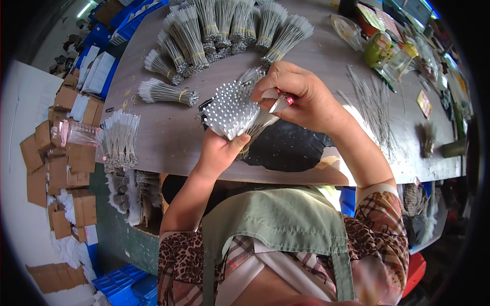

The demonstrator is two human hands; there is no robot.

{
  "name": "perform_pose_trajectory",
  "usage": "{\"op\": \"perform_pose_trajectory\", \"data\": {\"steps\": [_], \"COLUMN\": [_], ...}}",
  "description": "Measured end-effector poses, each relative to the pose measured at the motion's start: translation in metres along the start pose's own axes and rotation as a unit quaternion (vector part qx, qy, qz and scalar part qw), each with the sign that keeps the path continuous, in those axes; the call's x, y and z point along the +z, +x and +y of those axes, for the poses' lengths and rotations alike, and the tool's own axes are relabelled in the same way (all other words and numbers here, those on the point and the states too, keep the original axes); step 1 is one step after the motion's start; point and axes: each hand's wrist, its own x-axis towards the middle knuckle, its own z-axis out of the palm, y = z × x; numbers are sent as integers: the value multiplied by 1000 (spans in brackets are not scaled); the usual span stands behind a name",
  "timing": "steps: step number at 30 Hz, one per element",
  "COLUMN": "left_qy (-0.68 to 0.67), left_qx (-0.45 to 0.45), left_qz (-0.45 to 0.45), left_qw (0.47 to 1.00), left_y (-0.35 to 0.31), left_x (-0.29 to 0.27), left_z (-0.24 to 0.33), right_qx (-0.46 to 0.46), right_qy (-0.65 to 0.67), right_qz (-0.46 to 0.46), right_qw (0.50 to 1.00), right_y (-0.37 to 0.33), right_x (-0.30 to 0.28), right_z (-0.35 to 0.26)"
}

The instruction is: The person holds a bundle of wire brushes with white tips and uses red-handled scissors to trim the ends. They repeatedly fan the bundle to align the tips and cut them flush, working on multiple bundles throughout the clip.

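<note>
My left hand (pixel 220 150) is closed round a bundle of thin wire sticks (pixel 232 109), tilted so that their many white tips face up. They look like small tube brushes, but I cannot be sure. My right hand (pixel 305 99) is bent over the bundle's right side, with small metal snips (pixel 280 103) showing red bits gripped in its fingers. The blades point toward the bundle; whether they touch it I cannot tell. Beneath both hands a black pad (pixel 286 148) lies on the grey table (pixel 168 145). More wire stems stick out behind the right fingers.
Several banded wire bundles (pixel 196 38) stand at the far side, with one bundle (pixel 168 93) lying nearer and others (pixel 120 137) at the left edge. Loose wires (pixel 370 109) lie right. A green jar (pixel 378 48) and clear bottle (pixel 400 61) stand far right. Cardboard boxes (pixel 66 168) line the left.
</note>
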Motion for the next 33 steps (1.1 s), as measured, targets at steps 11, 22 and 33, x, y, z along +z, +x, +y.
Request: {"op": "perform_pose_trajectory", "data": {"steps": [11,22,33], "left_qy": [100,66,71], "left_qx": [74,-4,1], "left_qz": [15,95,112], "left_qw": [992,993,991], "left_y": [8,2,6], "left_x": [9,9,5], "left_z": [9,24,14], "right_qx": [13,41,46], "right_qy": [7,1,-5], "right_qz": [-17,40,138], "right_qw": [1000,998,989], "right_y": [-2,-4,-1], "right_x": [-7,-1,10], "right_z": [-7,6,19]}}
